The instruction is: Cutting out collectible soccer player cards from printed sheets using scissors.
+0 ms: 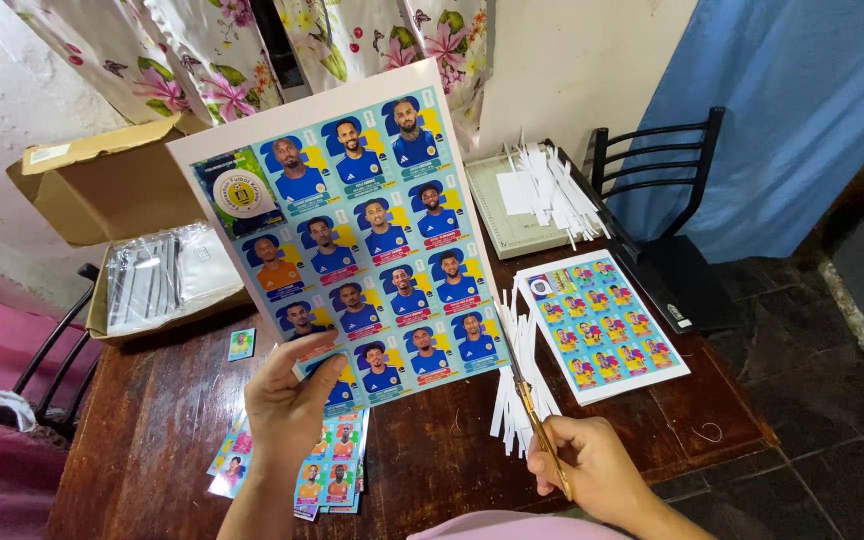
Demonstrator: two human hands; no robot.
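- An open cardboard box (112, 180) sits at the back left corner of the dark wooden desk (172, 420), its flaps raised; what lies inside cannot be made out.
- In front of it, a shallow cardboard tray (167, 290) holds clear plastic sleeves in a glossy, crinkled stack.
- The left hand (292, 400) lifts a large sticker sheet (362, 240) upright above the desk, fingers clamped on its lower left corner with the thumb across the front; the glossy sheet carries rows of portrait stickers on a light blue ground, with a white margin.
- The right hand (592, 465) has its fingers closed round brass-coloured scissors (532, 410), whose slim blades point up towards the sheet's lower right edge.
- Thin white paper strips (517, 370), narrow and curling, lie heaped on the desk just beside the scissors.
- A second sticker sheet (602, 325), with yellow and pink portraits, lies flat on the desk to the right.
- Behind it, a grey-green paper trimmer (502, 220) bears another heap of white offcuts (552, 190).
- Cut single stickers (332, 470) lie loosely overlapped under the left wrist; one lone sticker (242, 344) lies apart near the tray.
- A black metal chair (662, 180) stands at the desk's far right, before a blue curtain (802, 110); floral fabric (352, 40) hangs behind.
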